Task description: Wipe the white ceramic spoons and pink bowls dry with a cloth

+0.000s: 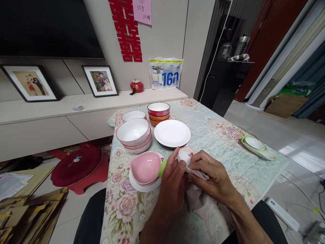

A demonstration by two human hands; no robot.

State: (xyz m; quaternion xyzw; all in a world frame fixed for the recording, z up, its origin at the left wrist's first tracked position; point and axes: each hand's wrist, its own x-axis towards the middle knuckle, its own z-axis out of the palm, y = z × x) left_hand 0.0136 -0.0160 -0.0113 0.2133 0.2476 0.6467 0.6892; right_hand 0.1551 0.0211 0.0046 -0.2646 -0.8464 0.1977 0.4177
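My left hand (175, 181) is closed around a small white cup (183, 155); its underside and far side are partly hidden by my fingers. Pressed against the cup's right side, my right hand (209, 173) grips a pale pinkish cloth (196, 200) that hangs down over the table edge side. Just left of my hands lies a pink peach-shaped bowl (146, 166) with a green leaf handle (162, 167), resting on a white plate (138, 185). Beyond my fingers is a stack of plates with a white one (172, 133) on top.
White bowls with red rims (133, 132) stand stacked at left, beside a stack of red and orange bowls (158, 110). A green-and-white leaf-shaped dish (257, 148) lies at the table's right edge. Behind is a cabinet (99, 105) with framed photos and a red jar (137, 86).
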